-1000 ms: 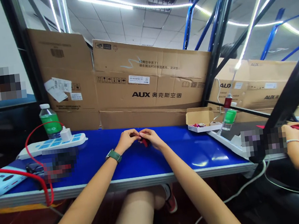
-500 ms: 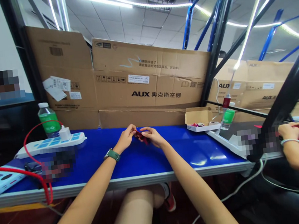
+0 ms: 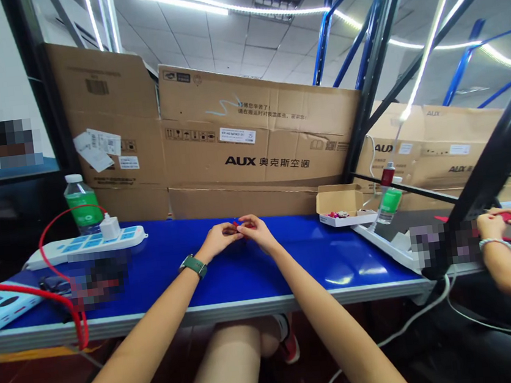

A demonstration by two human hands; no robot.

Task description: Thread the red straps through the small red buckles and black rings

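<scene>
Over the middle of the blue tabletop [image 3: 256, 277], my two hands meet around a small red piece [image 3: 237, 225]. Its kind I cannot make out, since the fingers cover most of it. My left hand [image 3: 221, 239], with a green-banded watch [image 3: 194, 265] at the wrist, pinches it from the left side. From the right, my right hand [image 3: 258, 233] closes thumb and fingers on the same piece. Only a bit of red shows between the fingertips.
A white power strip [image 3: 84, 246], a bottle [image 3: 82, 205] and a light blue device [image 3: 5, 306] with red cable lie left. An open carton [image 3: 342, 213] of small pieces stands back right. Beyond a black post [image 3: 445, 237], another person's hands [image 3: 494, 226] hold something red. Cardboard [image 3: 258, 130] walls the back.
My fingers have closed in around the red piece, and less of it shows than before. Both hands stay over the same spot. The other person's red item shows more now.
</scene>
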